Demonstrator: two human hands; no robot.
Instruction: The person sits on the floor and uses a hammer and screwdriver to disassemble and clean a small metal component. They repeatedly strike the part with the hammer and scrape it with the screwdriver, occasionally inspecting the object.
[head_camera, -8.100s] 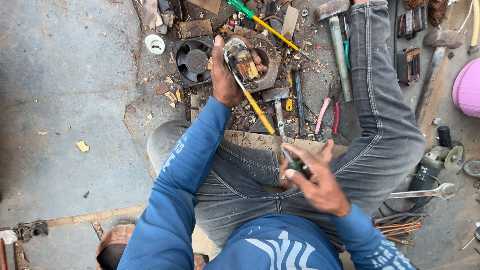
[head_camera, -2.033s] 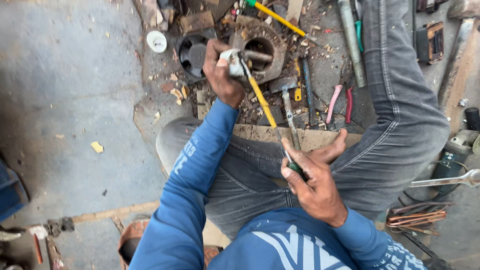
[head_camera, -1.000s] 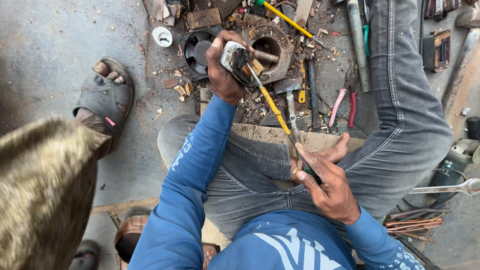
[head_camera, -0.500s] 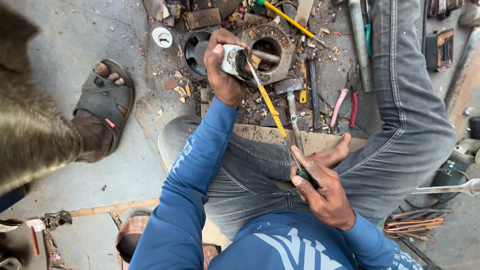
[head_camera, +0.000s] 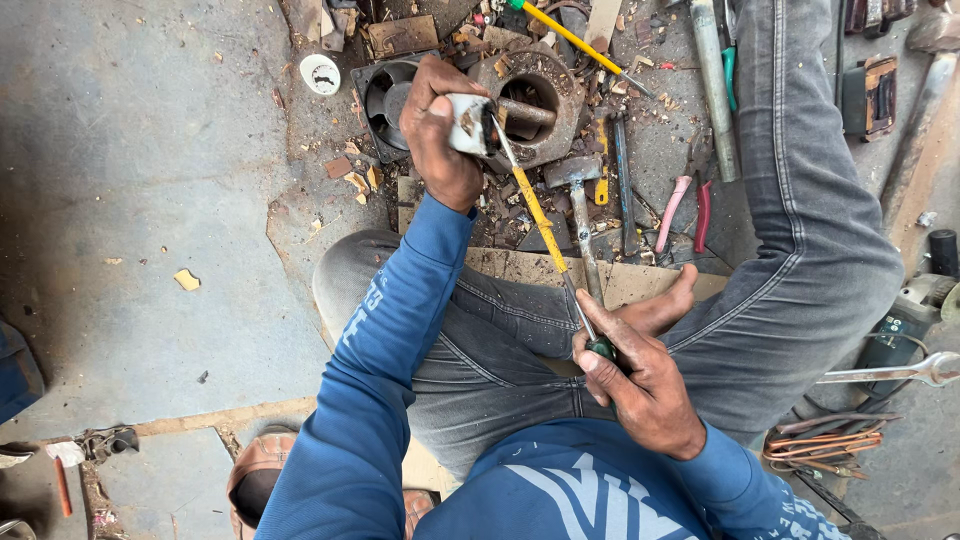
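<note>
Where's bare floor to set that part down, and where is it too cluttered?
Free: the grey concrete floor left of the left hand, out past the square fan housing. Crowded: ahead of the knees, around the round metal housing, hammer and pink-handled pliers.

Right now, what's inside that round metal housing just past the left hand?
A dark cylindrical shaft lies across the open bore of the round metal housing. The left hand, gripping a small whitish part, covers the housing's near-left rim, and the bore's bottom is in shadow.

tools crowding ahead, bare floor left
</note>
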